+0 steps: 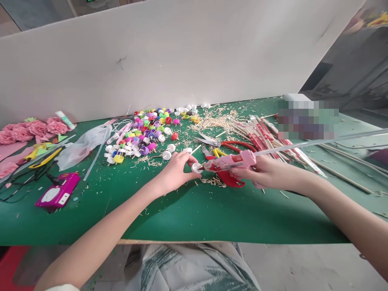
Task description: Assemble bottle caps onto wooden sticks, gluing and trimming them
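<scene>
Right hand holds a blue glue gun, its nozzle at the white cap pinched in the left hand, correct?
Not quite: the head view shows the glue gun is pink, not blue. The right hand holds it, nozzle at the white cap in the left hand.

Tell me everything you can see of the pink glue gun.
The glue gun is pink, plastic by the look. It is held nearly level just above the green table, nozzle pointing left at a white cap pinched in the left hand. The right hand grips its handle. A long clear glue stick juts from its back toward the right. Whether the nozzle touches the cap cannot be told.
</scene>
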### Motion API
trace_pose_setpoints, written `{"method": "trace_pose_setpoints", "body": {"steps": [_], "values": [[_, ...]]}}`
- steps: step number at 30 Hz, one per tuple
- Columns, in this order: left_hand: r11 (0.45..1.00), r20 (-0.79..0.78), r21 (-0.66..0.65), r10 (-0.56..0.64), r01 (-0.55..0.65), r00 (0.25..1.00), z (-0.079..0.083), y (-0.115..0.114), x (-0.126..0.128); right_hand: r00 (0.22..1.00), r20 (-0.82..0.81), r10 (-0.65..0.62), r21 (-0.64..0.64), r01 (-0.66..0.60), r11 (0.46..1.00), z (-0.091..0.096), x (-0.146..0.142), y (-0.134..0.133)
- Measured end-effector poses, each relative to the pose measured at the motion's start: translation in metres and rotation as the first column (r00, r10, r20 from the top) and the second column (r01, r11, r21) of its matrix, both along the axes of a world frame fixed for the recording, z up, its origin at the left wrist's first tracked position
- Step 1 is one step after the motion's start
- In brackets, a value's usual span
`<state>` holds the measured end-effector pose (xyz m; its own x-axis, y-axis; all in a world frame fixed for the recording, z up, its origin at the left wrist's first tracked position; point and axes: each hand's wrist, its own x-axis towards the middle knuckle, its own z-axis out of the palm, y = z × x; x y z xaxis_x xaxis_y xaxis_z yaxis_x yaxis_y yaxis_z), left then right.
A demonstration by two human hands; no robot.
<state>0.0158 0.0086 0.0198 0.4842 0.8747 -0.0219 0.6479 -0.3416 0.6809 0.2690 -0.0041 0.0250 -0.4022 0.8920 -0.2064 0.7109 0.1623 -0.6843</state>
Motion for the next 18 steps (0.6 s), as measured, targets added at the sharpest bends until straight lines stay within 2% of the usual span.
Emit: {"method": "trace_pose_setpoints", "body": {"steps": [7, 11, 14, 18], "values": [[1.000, 0.003, -0.005, 0.011, -0.011, 1.000, 0.000, 0.001, 0.000, 0.984, 0.181, -0.005, -0.046, 0.013, 0.999, 0.012, -0.003, 0.005], [1.000, -0.004, -0.008, 0.005, -0.005, 1.000, -0.001, 0.000, 0.000, 0.983, 0.182, 0.027, 0.010, -0.029, 1.000, 0.008, 0.003, 0.009], [1.000, 0.000, -0.015, 0.012, -0.012, 1.000, -0.003, 0.001, 0.000, 0.969, 0.245, 0.027, 0.070, -0.046, 0.996, 0.007, 0.006, 0.012], [1.000, 0.015, -0.014, 0.023, -0.023, 1.000, -0.004, 0.002, 0.000, 0.928, 0.373, 0.013, 0.037, -0.029, 0.999, 0.016, 0.002, 0.015]]}}
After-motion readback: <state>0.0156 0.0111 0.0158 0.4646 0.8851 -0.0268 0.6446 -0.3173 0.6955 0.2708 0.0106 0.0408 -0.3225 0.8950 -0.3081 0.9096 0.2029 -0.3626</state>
